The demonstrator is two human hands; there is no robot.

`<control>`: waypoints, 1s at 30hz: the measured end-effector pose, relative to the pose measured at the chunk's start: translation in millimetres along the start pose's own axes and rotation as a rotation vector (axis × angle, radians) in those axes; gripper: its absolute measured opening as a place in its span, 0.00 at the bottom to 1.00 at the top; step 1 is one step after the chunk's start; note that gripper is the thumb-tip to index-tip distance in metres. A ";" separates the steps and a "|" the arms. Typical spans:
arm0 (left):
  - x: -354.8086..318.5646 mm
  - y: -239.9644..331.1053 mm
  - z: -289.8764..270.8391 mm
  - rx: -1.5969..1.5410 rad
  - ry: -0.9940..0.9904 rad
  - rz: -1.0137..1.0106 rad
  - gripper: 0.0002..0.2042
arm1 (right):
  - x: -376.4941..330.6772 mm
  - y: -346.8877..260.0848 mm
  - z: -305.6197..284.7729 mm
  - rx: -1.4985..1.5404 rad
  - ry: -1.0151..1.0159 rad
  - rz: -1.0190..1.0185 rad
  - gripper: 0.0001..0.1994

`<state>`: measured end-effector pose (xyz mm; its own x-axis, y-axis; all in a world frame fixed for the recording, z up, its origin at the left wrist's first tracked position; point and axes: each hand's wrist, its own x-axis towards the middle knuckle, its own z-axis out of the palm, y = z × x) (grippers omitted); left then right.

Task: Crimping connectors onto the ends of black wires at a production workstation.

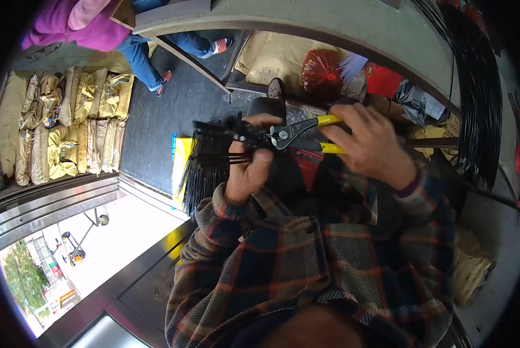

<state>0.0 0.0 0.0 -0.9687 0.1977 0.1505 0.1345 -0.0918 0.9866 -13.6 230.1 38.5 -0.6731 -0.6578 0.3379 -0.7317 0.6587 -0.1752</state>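
My left hand [249,171] is closed on a bunch of thin black strands [222,158], whose ends fan out to the left and are partly blurred. In my right hand [367,144] are end-cutting pliers [302,138] with yellow and black handles. Their metal head is at the strands by my left fingers; whether the jaws bite on one I cannot tell. A thick sheaf of similar black strands [205,174] hangs just left of my left hand, beside a yellow sheet.
Stacked wrapped bundles [74,124] line the left wall. A person in a pink top [100,29] stands at the upper left. More long black strands [479,104] drape over the worktable [353,36] at right. Beneath it are a red plastic bag [321,69] and sacks [280,55].
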 end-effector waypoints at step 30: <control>16.1 26.2 4.6 -0.209 0.162 -0.039 0.36 | 33.2 2.2 -35.0 1.016 -0.449 0.385 0.20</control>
<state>-11.1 5.3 28.5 -0.9953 0.0473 0.0842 0.0670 -0.2902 0.9546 -33.8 222.5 81.7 -0.6976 -0.6824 -0.2186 -0.0847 0.3815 -0.9205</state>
